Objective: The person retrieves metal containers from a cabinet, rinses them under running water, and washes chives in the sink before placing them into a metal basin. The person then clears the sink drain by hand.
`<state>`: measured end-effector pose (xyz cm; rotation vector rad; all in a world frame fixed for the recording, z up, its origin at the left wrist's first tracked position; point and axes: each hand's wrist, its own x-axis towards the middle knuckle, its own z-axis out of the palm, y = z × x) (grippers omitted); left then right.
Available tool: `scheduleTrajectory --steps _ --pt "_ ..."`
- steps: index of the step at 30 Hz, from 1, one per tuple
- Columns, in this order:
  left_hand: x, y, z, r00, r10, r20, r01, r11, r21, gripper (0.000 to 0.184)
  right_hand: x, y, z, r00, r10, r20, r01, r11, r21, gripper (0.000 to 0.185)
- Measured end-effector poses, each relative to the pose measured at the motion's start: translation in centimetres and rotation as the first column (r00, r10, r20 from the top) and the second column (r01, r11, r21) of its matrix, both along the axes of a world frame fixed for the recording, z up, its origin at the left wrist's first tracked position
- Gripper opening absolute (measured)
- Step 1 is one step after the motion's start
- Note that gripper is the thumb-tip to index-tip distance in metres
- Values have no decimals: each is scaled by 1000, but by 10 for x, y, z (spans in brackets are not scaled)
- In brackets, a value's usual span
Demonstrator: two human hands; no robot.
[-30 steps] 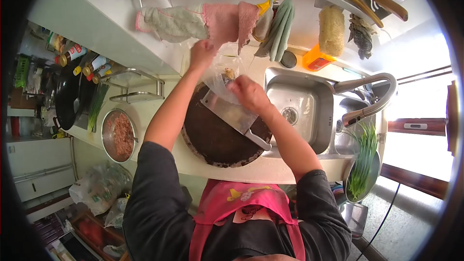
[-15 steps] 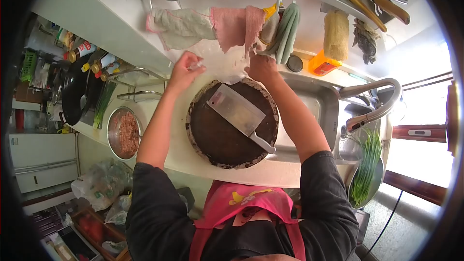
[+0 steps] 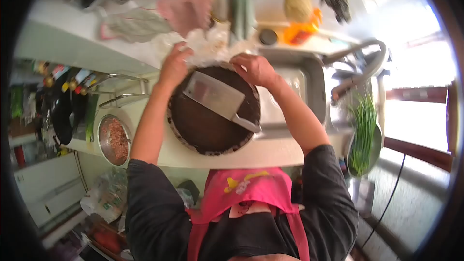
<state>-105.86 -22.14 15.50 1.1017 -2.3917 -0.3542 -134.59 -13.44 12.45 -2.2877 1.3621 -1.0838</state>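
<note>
A clear plastic bag [image 3: 209, 46] lies crumpled behind the round dark chopping board [image 3: 208, 125], its contents blurred. My left hand [image 3: 176, 64] is at the bag's left side, fingers curled close to the plastic. On the other side, my right hand [image 3: 253, 69] has its fingers bent together at the bag's near right edge, over the board's back rim. A cleaver [image 3: 215, 95] rests flat on the board, its handle pointing to the near right. Neither hand touches it.
A steel bowl of minced meat [image 3: 115, 137] stands at the left. Right of the board is the sink [image 3: 316, 96] with its tap [image 3: 360, 75]. A bowl of green chives [image 3: 363, 140] sits at the far right. Cloths [image 3: 186, 9] hang behind, near an orange bottle [image 3: 300, 30].
The view has shifted, moving the scene left and up. My right hand has come back from beneath the hanging cloths to the board's back rim. The bag now lies lower behind the board.
</note>
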Motion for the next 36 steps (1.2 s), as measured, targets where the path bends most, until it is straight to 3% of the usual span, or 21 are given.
scheduleTrajectory --steps 1,3,4,6,8,10,13,14,17,18,19,21,23,26,29,32,35,36 --pt "-3 -3 0 1000 3 -20 -5 995 -98 37 -12 15 -4 996 -13 84 11 1000 22 17" --pt "-7 0 6 990 59 -130 -65 997 -43 34 -47 52 -35 905 -287 314 209 943 258 21" --pt "-7 0 6 985 90 -145 -92 996 -7 30 -65 70 -58 823 -489 287 378 850 366 17" --pt "-4 7 5 972 170 -160 -162 985 64 23 -119 106 -143 732 -669 -130 657 642 395 20" --pt "-9 16 8 952 251 -173 -235 966 108 21 -151 149 -216 778 -470 -416 619 461 636 26" --pt "-8 16 -1 931 273 -241 -246 960 136 22 -156 183 -263 845 -400 -356 523 475 708 36" --pt "-21 32 17 909 386 -157 -343 908 241 29 -136 177 -253 884 -387 -262 315 80 946 45" --pt "-20 34 15 909 385 -160 -343 909 235 32 -136 178 -279 909 -377 -177 249 153 956 52" --pt "-22 40 18 860 477 -181 -395 847 357 28 -119 158 -283 858 -374 -352 449 210 869 43" --pt "-18 38 14 855 485 -181 -399 840 367 29 -124 155 -303 907 -73 -414 413 344 844 40" --pt "-14 38 11 857 483 -179 -401 844 357 30 -129 149 -323 851 229 -472 332 462 822 37" --pt "-11 39 10 860 480 -176 -405 850 337 30 -127 136 -319 826 308 -472 349 379 857 30" --pt "-4 36 1 857 477 -195 -397 852 340 31 -121 130 -305 887 -148 -438 433 -64 899 22" --pt "-6 35 -2 842 496 -214 -399 838 372 32 -128 133 -312 907 7 -421 419 91 904 18" --pt "-10 36 1 834 503 -227 -389 828 404 33 -130 139 -302 885 -169 -433 450 79 889 20" --pt "-14 34 -1 826 491 -275 -358 835 417 32 -132 128 -268 919 -126 -373 370 -42 928 24" --pt "-17 37 3 824 494 -278 -353 831 429 30 -117 123 -255 904 -51 -425 424 -35 905 24" --pt "-19 38 4 824 495 -275 -354 829 432 30 -107 123 -255 886 -82 -456 463 134 876 23"
